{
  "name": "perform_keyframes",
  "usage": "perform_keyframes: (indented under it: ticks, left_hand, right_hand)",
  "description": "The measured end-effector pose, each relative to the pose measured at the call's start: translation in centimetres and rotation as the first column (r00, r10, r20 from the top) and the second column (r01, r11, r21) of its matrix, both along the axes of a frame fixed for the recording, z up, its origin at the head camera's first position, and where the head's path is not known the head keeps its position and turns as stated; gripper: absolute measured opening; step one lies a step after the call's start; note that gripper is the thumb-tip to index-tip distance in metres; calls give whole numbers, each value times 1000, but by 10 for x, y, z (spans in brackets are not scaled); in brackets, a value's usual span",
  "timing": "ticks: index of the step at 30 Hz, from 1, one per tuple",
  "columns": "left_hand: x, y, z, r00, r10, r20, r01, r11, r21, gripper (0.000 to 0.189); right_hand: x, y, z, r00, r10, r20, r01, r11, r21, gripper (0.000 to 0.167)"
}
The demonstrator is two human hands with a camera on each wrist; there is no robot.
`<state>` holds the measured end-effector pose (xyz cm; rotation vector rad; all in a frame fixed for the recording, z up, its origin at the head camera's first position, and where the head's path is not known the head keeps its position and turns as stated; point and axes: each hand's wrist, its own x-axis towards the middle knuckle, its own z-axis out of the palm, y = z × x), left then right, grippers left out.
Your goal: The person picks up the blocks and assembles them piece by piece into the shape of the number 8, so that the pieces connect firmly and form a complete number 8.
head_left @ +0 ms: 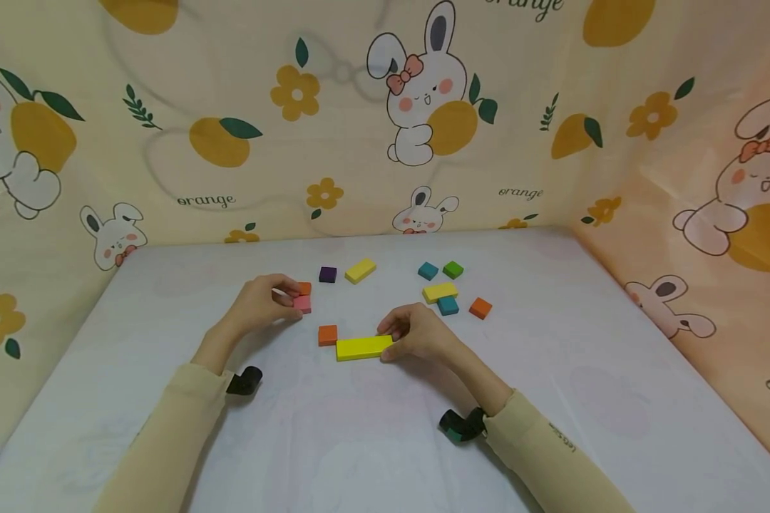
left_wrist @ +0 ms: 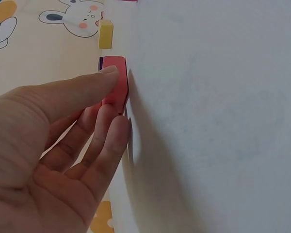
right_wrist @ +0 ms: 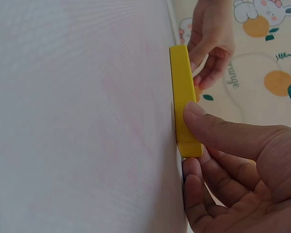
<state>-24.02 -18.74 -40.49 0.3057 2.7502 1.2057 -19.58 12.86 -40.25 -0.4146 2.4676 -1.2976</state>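
Observation:
My left hand [head_left: 259, 305] pinches a small pink block [head_left: 302, 305] between thumb and fingers. An orange block [head_left: 304, 288] sits just behind the pink one, partly covered by the fingers. In the left wrist view the thumb lies over the near face of the pink block [left_wrist: 117, 87]. My right hand [head_left: 420, 333] grips the right end of a long yellow block [head_left: 362, 348] lying on the table. Its thumb presses the front side of the yellow block [right_wrist: 183, 82] in the right wrist view. Another orange block [head_left: 327, 335] lies at the yellow block's left end.
Farther back lie a dark purple block [head_left: 328, 274] and a yellow block [head_left: 361, 271]. To the right are blue [head_left: 428, 271] and green [head_left: 453, 269] blocks, a yellow block [head_left: 438, 292] against a blue block [head_left: 448, 306], and an orange block [head_left: 480, 308]. A patterned cloth [head_left: 346, 157] rises behind the white table [head_left: 334, 442].

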Motion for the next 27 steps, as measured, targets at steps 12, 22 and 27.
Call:
perform_keyframes:
  ticks: [12,22,27]
  left_hand:
    - [3,-1,-2,1000,-20,16,20,1000,19,43]
    - [7,-3,-2,1000,-2,24,1,1000,23,41]
    - [14,-6,3,1000,-5,23,5,999,37,40]
  right_hand:
    - [0,0,0,1000,-2,-2,2,1000,-2,32]
    - [-1,0,0,1000,4,-12,-4,1000,5,32]
    - [-1,0,0,1000,6,-3,-6,1000,4,32]
